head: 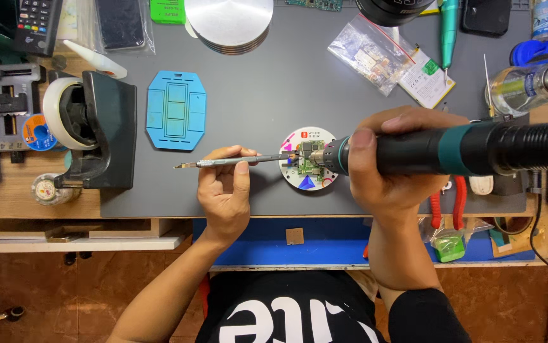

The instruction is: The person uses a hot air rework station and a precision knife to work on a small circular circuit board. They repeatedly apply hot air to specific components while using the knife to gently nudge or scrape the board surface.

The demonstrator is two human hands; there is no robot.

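Note:
My left hand [226,190] pinches slim metal tweezers [236,162] that lie level, their tips reaching right onto a small green circuit board [311,166]. The board rests on a round white disc [300,181] on the grey work mat [255,108]. My right hand [394,159] grips a thick black hot-air handle [439,149] with a teal band. Its perforated metal nozzle [326,154] points left, right at the board, close to the tweezer tips.
A blue plastic holder [176,110] lies left of the disc. A black tape dispenser [93,130] stands at the left. Stacked metal discs [229,22] and a clear bag of parts [372,54] sit at the back. Red-handled pliers [448,203] lie right.

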